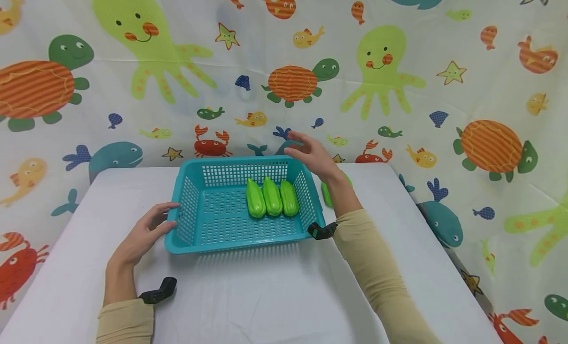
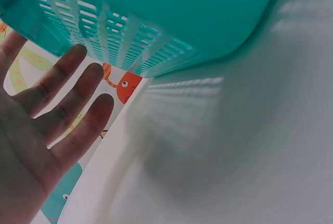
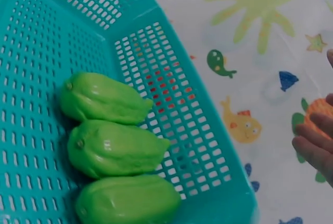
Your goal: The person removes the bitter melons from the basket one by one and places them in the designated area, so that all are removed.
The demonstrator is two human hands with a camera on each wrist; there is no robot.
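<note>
A turquoise plastic basket stands on the white table, its walls full of slots. Three glossy green, elongated fruit-like pieces lie side by side in its right half; their exact kind is unclear. My left hand is at the basket's left rim, fingertips touching or very near it. The left wrist view shows its fingers spread and fairly straight beside the slotted wall. Above the back right corner hovers my right hand, fingers loosely extended, holding nothing. Another green piece lies right of the basket, partly hidden by my right forearm.
The white table extends in front of the basket and to both sides. A sheet printed with sea animals hangs behind the table and along its sides. Each wrist carries a small black camera.
</note>
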